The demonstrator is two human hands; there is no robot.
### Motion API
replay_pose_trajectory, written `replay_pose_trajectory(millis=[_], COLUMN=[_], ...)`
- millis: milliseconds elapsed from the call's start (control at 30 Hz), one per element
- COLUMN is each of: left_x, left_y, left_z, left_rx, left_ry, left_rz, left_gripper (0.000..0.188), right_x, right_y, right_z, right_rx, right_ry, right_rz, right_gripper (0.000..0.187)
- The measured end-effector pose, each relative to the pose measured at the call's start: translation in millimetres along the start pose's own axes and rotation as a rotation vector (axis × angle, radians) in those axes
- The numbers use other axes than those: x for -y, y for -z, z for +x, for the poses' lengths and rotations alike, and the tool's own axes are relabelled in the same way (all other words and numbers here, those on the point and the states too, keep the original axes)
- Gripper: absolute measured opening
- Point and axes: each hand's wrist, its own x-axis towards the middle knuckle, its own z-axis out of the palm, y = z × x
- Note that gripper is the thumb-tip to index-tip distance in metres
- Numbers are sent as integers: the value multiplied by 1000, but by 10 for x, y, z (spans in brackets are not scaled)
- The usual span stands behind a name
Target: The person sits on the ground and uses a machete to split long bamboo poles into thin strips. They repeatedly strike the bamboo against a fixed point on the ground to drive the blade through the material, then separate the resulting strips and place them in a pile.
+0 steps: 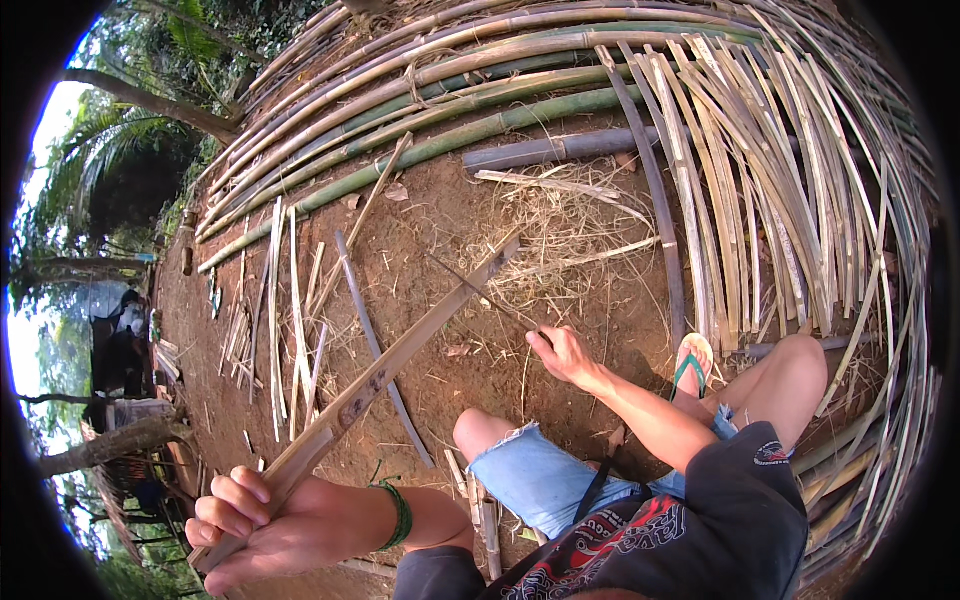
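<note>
My left hand [262,525], a green cord band round its wrist, is closed round the near end of a long split bamboo slat [405,352]. The slat slants up and away to the right, its pale inner face partly showing with dark patches near the middle. My right hand [566,356] grips a knife [512,313], whose handle is mostly hidden in the fist. Its thin dark blade is seen nearly edge-on and crosses the slat near the far end. Whether the blade touches the slat I cannot tell.
Pale shavings [570,225] lie on the dirt beyond the slat. Many split strips [740,190] are laid out at the right. Long green bamboo poles [440,148] line the far side, and loose strips [297,320] lie at the left. My sandalled foot [692,365] rests at the right.
</note>
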Motion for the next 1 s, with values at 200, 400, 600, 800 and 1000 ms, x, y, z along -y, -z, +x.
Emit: replay_pose_trajectory(millis=[200,400,600,800,1000], left_x=[69,-10,25,-35,30], left_y=[-96,-13,-60,-68,-34], left_z=[14,13,38,-28,-6], left_rx=[-5,22,81,-8,8], left_ry=[-11,20,78,10,5], left_rz=[-49,-12,-129,-21,-38], left_gripper=[49,56,56,55,50], right_x=[-1000,-543,-1231,-1017,-1213], right_y=[21,-89,91,159,206], right_z=[462,210,658,389,785], right_rx=[-30,-4,-2,205,141], right_ry=[-284,79,-464,-23,-622], right_rz=[-138,-106,-225,-189,-277], right_gripper=[63,69,75,58,71])
